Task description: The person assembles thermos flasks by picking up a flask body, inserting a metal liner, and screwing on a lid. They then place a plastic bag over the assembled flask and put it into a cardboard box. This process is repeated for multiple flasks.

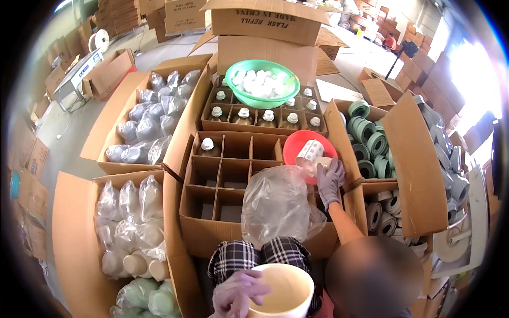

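My left hand [241, 292], in a pale purple glove, is at the rim of a cream tub [289, 291] in my lap; its fingers are spread and slightly blurred. My right hand [330, 181], in a grey-purple glove, reaches into a red basin [289, 146]. Its fingers are closed at a small pale piece there, whose kind I cannot make out. Beside them in the basin lies a white printed label roll [310, 152]. A clear plastic bag [275, 204] drapes over a divided carton [209, 228], where one white-capped bottle [208, 147] stands in the far left cell.
Behind, a green basin [231, 87] of white caps rests on a carton of capped bottles [244, 115]. Cartons of bagged cups [127, 206] and grey bagged pieces [148, 119] stand left. Rolls of green rings [366, 132] and grey rings [387, 222] fill cartons right.
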The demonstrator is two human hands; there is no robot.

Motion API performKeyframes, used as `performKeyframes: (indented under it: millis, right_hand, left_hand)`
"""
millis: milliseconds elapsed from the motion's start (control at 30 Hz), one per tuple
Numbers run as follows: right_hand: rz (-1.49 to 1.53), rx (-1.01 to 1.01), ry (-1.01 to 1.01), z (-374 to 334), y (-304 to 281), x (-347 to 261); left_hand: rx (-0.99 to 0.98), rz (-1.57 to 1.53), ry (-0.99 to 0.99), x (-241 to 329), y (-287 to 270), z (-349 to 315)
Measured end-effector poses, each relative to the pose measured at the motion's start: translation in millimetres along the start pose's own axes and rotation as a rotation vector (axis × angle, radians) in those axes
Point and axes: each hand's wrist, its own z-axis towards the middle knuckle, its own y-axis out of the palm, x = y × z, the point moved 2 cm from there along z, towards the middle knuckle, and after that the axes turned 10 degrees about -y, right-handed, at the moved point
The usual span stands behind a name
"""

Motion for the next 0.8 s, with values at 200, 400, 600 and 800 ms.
performKeyframes:
  millis: [200, 400, 600, 800]
  right_hand:
    - [0.492, 0.054, -0.771, 37, -11, -202]
    - [0.410, -0.532, -0.926, 45, 174, -339]
    - [0.392, -0.650, -0.812, 24, 211, -351]
    - [0.583, -0.208, -1.137, 48, 46, -332]
  left_hand:
    - [0.040, -0.118, 0.032, -24, -25, 23]
    - [0.074, -0.310, 0.044, -23, -29, 46]
    - [0.163, -0.255, -0.053, -23, -44, 54]
    - [0.485, -0.209, -0.193, -47, -89, 96]
